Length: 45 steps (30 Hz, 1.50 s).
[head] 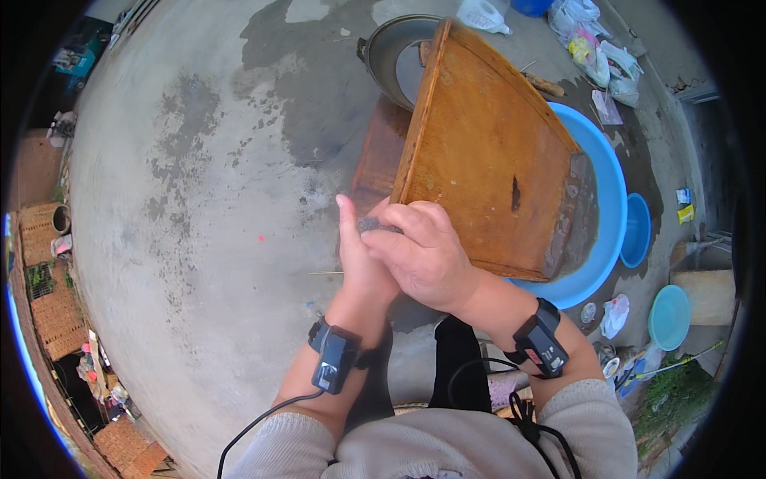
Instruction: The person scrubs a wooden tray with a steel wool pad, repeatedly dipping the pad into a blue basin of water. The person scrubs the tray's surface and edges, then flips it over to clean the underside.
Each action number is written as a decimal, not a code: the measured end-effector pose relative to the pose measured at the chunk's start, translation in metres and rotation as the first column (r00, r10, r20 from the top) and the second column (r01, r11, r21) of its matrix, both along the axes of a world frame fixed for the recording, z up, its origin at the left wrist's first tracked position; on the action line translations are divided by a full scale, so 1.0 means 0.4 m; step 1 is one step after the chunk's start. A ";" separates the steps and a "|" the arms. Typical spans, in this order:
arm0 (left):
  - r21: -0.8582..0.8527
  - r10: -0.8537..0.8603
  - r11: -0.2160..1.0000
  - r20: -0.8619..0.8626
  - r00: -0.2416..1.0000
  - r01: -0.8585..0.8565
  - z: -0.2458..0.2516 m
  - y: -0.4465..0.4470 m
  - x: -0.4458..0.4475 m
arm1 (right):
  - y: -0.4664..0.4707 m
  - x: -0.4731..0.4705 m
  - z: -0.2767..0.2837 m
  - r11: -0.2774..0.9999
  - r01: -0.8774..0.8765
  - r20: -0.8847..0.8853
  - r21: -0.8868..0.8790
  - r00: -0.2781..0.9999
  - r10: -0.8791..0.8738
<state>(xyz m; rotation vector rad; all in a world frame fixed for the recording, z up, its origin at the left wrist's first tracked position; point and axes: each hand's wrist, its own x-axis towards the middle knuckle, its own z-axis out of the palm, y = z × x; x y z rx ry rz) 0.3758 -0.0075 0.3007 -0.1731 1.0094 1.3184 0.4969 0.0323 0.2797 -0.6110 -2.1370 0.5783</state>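
Observation:
My right hand (pixel 422 245) is closed around a grey scouring pad, probably steel wool (pixel 376 225), at the near left corner of a wooden drawer-like box (pixel 485 161). Behind it is my left hand (pixel 362 257), its thumb raised and apart. Most of its fingers are hidden by my right hand, so whether it grips the box or the pad is unclear. The brown box has raised edge strips and a dark gouge in its panel. It leans tilted, its far right end in murky water inside a large light-blue basin (pixel 610 161).
Beyond the box sits a large metal wok (pixel 377 51), partly covered by it. A reddish-brown board (pixel 378 157) lies under the box's left side. Smaller blue (pixel 635 230) and turquoise (pixel 669 317) basins stand right. Plastic bags (pixel 619 72) and a white jug (pixel 483 17) lie farther off on wet concrete.

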 end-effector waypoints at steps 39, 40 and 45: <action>0.175 -0.090 0.928 -0.754 0.651 0.330 -0.087 0.008 -0.012 | 0.252 -0.040 0.077 0.980 -0.131 0.229 0.148 0.969 0.095; 0.171 -0.104 0.925 -0.745 0.658 0.340 -0.087 0.006 -0.012 | 0.268 -0.035 0.074 0.979 -0.130 0.233 0.155 0.968 0.091; 0.194 -0.101 0.926 -0.702 0.705 0.325 -0.088 0.002 -0.010 | 0.587 -0.007 0.039 0.880 0.146 0.251 0.451 0.926 -0.283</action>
